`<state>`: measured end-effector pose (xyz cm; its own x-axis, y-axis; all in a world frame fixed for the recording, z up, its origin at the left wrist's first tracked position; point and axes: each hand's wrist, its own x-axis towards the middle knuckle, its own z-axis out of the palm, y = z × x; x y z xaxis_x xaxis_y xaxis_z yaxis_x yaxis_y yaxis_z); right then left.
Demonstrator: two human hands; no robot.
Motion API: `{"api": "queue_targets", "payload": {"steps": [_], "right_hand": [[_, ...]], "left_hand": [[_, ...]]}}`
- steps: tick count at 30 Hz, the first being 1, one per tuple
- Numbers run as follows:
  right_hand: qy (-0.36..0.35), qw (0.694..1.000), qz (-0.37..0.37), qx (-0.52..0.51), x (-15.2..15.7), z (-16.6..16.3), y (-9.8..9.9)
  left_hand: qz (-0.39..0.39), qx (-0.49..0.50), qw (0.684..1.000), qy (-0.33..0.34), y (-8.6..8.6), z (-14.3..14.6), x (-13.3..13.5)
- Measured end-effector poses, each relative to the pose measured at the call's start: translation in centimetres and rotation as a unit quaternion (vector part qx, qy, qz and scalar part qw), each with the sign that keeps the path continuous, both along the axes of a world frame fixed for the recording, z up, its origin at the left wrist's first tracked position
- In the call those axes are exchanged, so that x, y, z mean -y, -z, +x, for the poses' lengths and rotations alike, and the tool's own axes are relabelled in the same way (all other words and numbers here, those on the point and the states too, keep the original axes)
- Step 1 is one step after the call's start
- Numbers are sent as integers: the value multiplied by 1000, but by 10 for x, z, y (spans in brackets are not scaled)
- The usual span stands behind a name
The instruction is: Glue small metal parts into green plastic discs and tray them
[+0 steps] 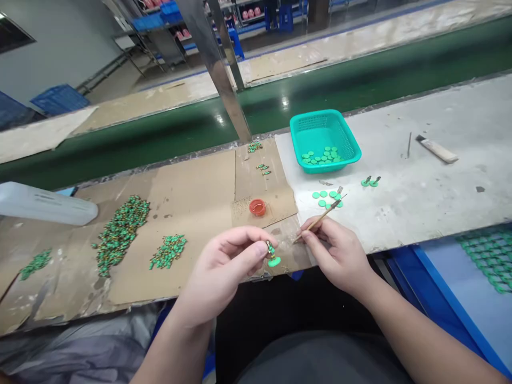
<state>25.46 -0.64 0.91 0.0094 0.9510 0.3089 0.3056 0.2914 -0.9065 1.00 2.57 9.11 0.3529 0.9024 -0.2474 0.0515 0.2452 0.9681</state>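
Observation:
Pinched between the thumb and fingers of my left hand is a small green toy figure on a round green base. My right hand grips a thin wooden brush, its dark tip angled up and to the right. Beyond that tip lie several loose green discs on the pale tabletop. A small orange-red cup sits on cardboard just past my hands. Two figures on discs stand farther to the right.
A turquoise basket holds several green discs. Piles of small green-and-brown figures cover the cardboard at left, beside a white plastic bottle. A flat brush lies at right. A metal post rises behind the table; a blue tray is at lower right.

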Motion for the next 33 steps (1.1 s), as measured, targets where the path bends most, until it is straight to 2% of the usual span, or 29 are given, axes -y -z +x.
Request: {"api": "queue_targets", "payload": {"steps": [6,14,33], "right_hand": [[-3,1000,1,-13,0,-1,0],[-6,1000,3,-18,0,-3,4],[-14,997,58,-42,-2,-3,-2]], "left_hand": [[5,38,999,14,-18,7,2],[6,35,999,23,-30,9,6],[82,-57,995,25,-62,34,11]]}}
